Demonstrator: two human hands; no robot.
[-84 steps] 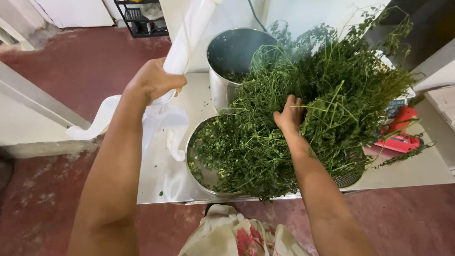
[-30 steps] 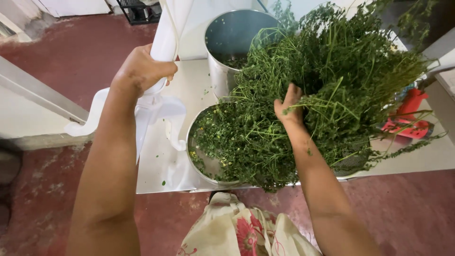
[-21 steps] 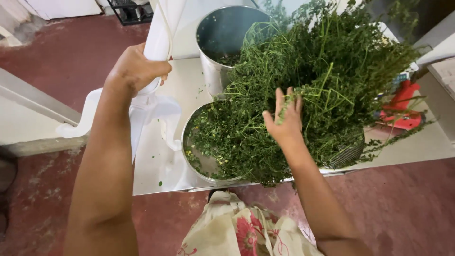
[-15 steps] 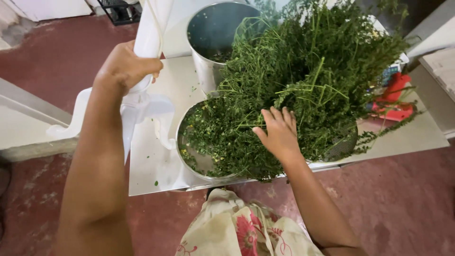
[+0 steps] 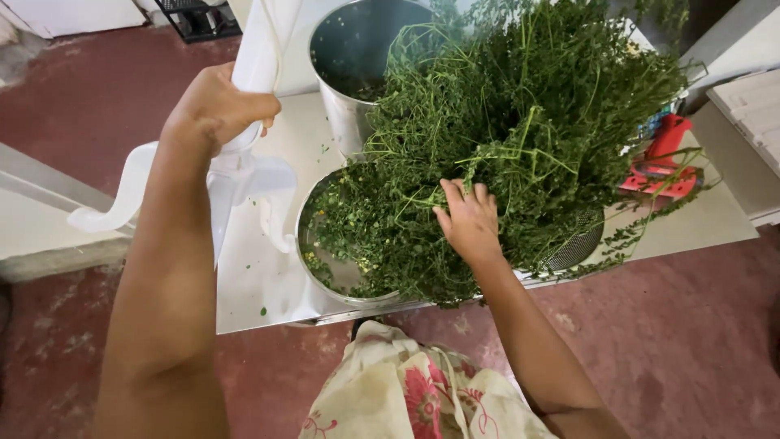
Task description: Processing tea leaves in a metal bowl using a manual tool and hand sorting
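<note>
A white table [image 5: 268, 276] carried everything. The largest thing on it was a big heap of green leafy stems [image 5: 536, 122], which spread from the centre toward 1 o'clock and hid most of what was under it. Under the heap, at about 4 o'clock, a piece of a metal mesh strainer [image 5: 577, 248] showed; how much it held I could not tell.

At 12 o'clock stood a tall steel pot [image 5: 357, 57]. Its inside looked dark, with a few green bits near the bottom, and some stems hung over its rim.

In front of it, near the centre, lay a wide shallow steel bowl [image 5: 325, 264]. It held loose green leaves and small yellowish bits, and the heap covered its right part.

The left hand [image 5: 219, 106], at 10 o'clock, was closed in a fist around a white plastic bag [image 5: 260, 49], gripping it raised above the table.

The right hand [image 5: 467, 219] lay on the stems at the centre, fingers together and slightly bent, palm down, touching the greens.

A red object [image 5: 662, 154] lay at 3 o'clock, partly under the stems.
</note>
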